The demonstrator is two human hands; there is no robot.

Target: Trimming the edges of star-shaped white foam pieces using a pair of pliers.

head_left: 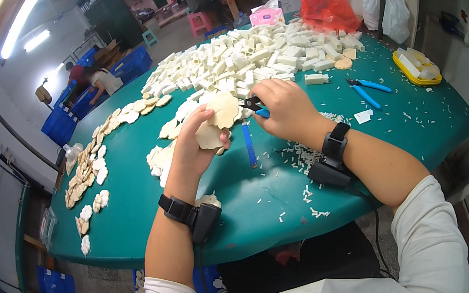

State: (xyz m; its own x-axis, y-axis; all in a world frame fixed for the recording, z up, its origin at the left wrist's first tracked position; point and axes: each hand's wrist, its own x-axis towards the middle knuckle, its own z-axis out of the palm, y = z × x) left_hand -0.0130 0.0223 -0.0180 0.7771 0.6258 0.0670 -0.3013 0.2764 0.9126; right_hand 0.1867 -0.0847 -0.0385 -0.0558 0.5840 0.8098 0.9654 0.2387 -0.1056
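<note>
My left hand (pixel 190 147) is raised over the green table, its fingers closed round a cream, flat, scalloped-edged piece (pixel 223 110). Another cream piece seems to lie behind the fingers, partly hidden. In my right hand (pixel 290 109) is a pair of side cutters (pixel 251 104) with dark jaws and blue handles. The jaws meet the right edge of the cream piece; whether they are closed on it is too small to tell. Below the hands a slim blue tool (pixel 249 145) lies on the table. White scalloped pieces (pixel 161 161) lie beside my left wrist.
A large heap of white blocks (pixel 224 56) covers the table's far side. Blue-handled pliers (pixel 369 92) and a yellow tray (pixel 415 79) lie at right. Small white offcuts (pixel 304 156) are scattered near my right wrist. Cream pieces (pixel 83 174) line the left edge.
</note>
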